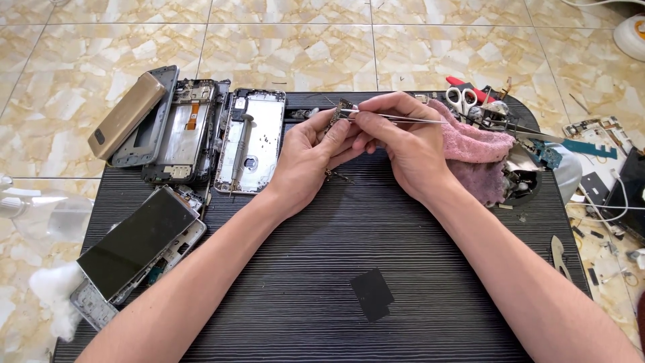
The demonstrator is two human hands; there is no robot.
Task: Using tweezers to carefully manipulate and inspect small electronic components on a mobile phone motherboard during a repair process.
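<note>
- The left hand [306,158] has its grip closed on a small circuit board [340,111], pinched upright between thumb and fingertips above the surface [302,289].
- The right hand [403,144] has its grip closed on thin tweezers [403,118]; their tips meet the board at its 3 o'clock edge, and the shaft runs off toward 3 o'clock over the knuckles.
- Both hands touch at the fingertips, near the 12 o'clock edge of the dark ribbed surface.
- At 3 o'clock of the right hand, a pink cloth [470,144] lies bunched, just beside the wrist.
- Past the cloth at 2 o'clock lie scissors [462,96] with white and red handles, among small loose parts.
- At 9 o'clock of the left hand, an open phone frame [252,138] lies flat; further at 9 o'clock, two more stripped frames [181,131] and a gold phone back [126,115] are stacked.
- At 7 o'clock, a phone [138,242] with a dark screen rests tilted on another frame, with white cotton [54,289] at its lower corner.
- At 6 o'clock, well apart from the hands, a small black square [371,293] lies on the surface.
</note>
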